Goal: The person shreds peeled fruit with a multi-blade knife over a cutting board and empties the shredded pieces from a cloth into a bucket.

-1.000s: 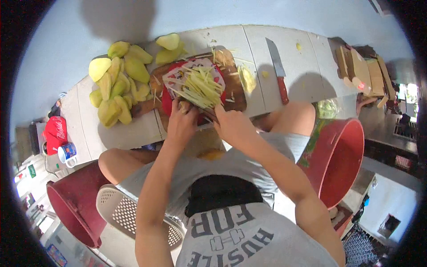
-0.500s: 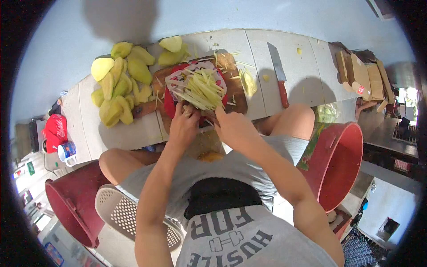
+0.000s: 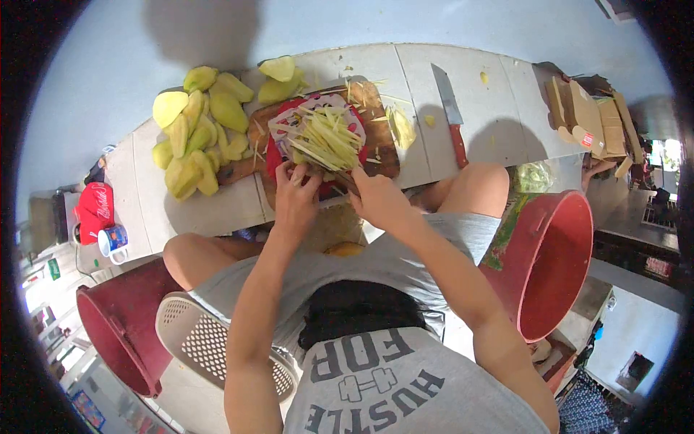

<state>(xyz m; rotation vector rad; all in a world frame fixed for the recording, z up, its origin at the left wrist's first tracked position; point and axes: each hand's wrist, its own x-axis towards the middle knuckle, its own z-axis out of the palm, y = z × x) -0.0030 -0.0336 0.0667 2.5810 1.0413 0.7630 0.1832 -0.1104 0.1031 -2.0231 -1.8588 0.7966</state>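
Note:
Pale green-yellow strips lie heaped on a red and white patterned cloth or plate over a wooden cutting board. At the near edge of the heap, my left hand has its fingers bent and pressed down; what they hold is hidden. My right hand is closed around something dark, perhaps a knife handle, at the near right of the heap. Peeled green-yellow fruit is piled left of the board. To the right, a knife with a red handle lies on the tiles.
Cardboard pieces lie at the far right of the tiled surface. A red bucket stands at the right, another at the left beside a perforated beige basket. A mug is at the left edge.
My left hand's fingers have shifted slightly along the near edge of the heap. My right hand has moved a little. The whole view has shifted slightly.

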